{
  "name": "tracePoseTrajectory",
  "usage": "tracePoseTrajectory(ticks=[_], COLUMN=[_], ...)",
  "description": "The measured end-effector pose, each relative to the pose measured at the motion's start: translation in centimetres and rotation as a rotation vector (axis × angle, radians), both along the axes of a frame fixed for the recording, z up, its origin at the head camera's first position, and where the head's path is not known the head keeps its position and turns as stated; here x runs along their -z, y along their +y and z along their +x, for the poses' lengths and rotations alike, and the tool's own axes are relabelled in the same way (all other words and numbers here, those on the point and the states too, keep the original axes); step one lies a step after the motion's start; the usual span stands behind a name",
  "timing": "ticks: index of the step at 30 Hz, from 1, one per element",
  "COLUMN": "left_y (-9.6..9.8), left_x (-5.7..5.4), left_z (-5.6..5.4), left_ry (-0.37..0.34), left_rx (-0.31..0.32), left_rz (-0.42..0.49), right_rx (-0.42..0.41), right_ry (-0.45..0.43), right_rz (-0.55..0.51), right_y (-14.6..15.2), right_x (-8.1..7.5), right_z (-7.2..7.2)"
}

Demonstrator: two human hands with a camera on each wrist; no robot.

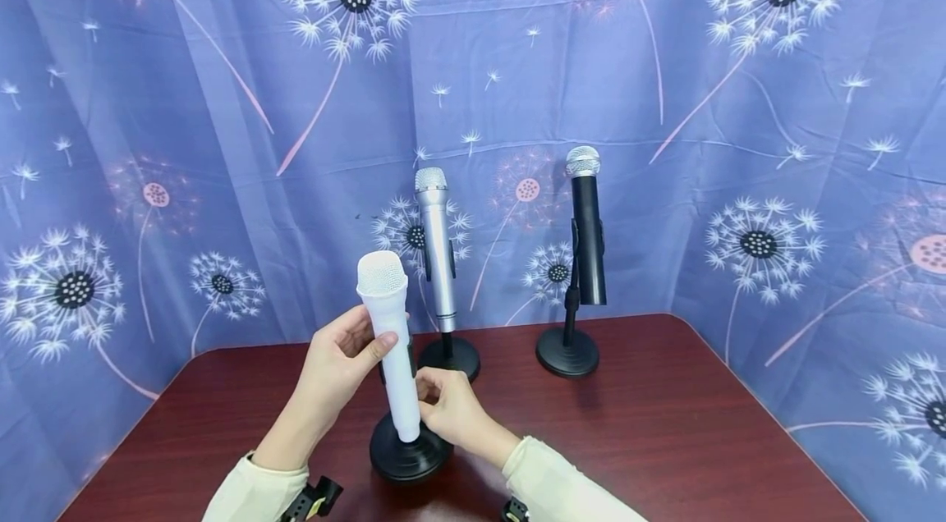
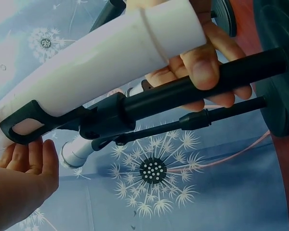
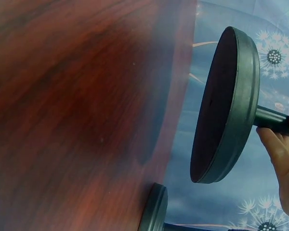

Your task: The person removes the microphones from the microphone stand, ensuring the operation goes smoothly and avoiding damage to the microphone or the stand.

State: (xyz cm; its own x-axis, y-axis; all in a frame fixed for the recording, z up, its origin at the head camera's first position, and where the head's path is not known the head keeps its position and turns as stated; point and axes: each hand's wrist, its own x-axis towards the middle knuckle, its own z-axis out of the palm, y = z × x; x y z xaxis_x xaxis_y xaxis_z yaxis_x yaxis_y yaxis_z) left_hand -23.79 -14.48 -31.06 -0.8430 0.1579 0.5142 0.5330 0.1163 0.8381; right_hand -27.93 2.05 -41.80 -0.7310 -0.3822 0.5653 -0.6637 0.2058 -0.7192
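My left hand (image 1: pixel 328 370) grips a white microphone (image 1: pixel 400 378) just below its mesh head, thumb across the front. The microphone leans in the black clip (image 2: pixel 36 108) of a desk stand. Lower down, my right hand (image 1: pixel 461 414) holds the stand's black pole (image 2: pixel 159 100) between thumb and fingers, as the left wrist view shows. The stand's round base (image 3: pixel 250 91) is raised off the table and tilted, its underside partly visible in the right wrist view. In the head view the microphone hides part of the pole.
Behind stands a silver microphone (image 1: pixel 439 255) on a round black base (image 1: pixel 461 358). Farther right, a black microphone (image 1: pixel 588 239) with a silver head leans on another stand (image 1: pixel 567 354). The reddish-brown table (image 1: pixel 643 415) meets a blue dandelion-patterned cloth (image 1: pixel 488 38).
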Motion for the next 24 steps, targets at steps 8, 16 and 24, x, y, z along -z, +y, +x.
tracePoseTrajectory(ticks=[8, 16, 24], left_y=[0.22, 0.54, 0.27], left_x=[-0.51, -0.77, -0.78], left_z=[0.04, 0.05, -0.49], left_ry=[-0.016, -0.021, -0.043], left_rx=[-0.073, -0.119, -0.051], left_rz=[-0.006, 0.045, -0.011], right_rx=[0.008, 0.001, -0.004], right_ry=[-0.020, -0.078, -0.076], right_rz=[-0.023, -0.043, -0.046], right_y=[0.13, -0.07, -0.09], right_x=[-0.13, -0.10, -0.45], right_z=[0.07, 0.22, 0.42])
